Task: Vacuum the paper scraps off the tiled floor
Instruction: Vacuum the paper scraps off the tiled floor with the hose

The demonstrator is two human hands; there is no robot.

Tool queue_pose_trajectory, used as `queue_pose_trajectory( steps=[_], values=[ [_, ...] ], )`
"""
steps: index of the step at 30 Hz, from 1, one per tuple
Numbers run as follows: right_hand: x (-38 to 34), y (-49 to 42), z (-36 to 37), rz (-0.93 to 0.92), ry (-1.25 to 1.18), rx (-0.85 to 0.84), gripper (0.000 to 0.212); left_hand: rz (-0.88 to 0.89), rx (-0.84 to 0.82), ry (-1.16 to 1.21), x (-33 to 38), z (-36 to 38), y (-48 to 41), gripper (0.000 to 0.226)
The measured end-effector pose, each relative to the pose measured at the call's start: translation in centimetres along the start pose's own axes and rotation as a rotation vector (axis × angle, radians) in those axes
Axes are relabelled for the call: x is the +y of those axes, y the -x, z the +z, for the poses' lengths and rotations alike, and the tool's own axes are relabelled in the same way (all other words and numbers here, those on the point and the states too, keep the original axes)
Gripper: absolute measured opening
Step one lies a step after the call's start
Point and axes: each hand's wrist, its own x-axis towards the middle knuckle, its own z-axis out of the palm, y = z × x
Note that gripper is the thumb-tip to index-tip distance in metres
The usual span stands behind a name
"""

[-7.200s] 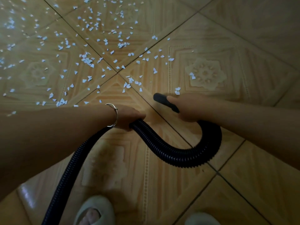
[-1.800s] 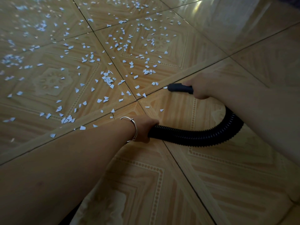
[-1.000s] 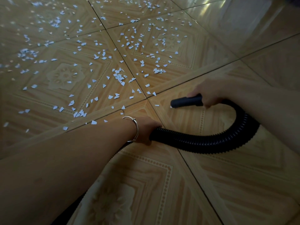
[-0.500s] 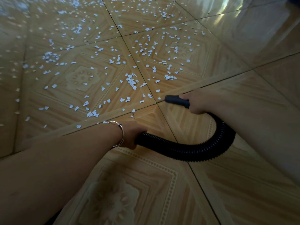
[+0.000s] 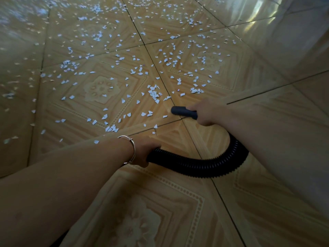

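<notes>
A black ribbed vacuum hose (image 5: 201,165) curves in a loop over the tan patterned floor tiles (image 5: 160,202). My right hand (image 5: 208,112) grips the hose just behind its dark nozzle (image 5: 181,111), which lies low and points left. My left hand (image 5: 146,151), with a silver bangle on the wrist, grips the hose further back. Small white paper scraps (image 5: 153,94) lie scattered over the tiles ahead and to the left; the nearest scrap (image 5: 165,116) sits just in front of the nozzle mouth.
The scraps spread densely toward the far left and top of the view. Glossy tiles at the right and far right reflect light and carry almost no scraps. Dark grout lines cross near the nozzle.
The nozzle sits slightly lower and closer to the grout crossing than half a second ago, and the view has shifted so more littered floor shows ahead. Both hands keep their grip.
</notes>
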Motion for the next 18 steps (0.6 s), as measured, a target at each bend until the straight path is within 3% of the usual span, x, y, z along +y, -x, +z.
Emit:
queue_pose_trajectory(
  steps=[4, 9, 18],
  values=[
    [-1.7, 0.9, -0.6, -0.06, 0.0, -0.067, 0.048, 0.021, -0.049, 0.038, -1.2, 1.1, 1.3, 0.038],
    [-2.4, 0.6, -0.6, 0.063, -0.046, -0.02, 0.064, 0.083, -0.038, 0.126, -3.2, 1.8, 2.1, 0.035],
    [-5.8, 3.0, 1.0, -0.01, -0.049, -0.134, 0.066, 0.213, -0.096, 0.149, -4.4, 3.6, 3.1, 0.041]
  ],
)
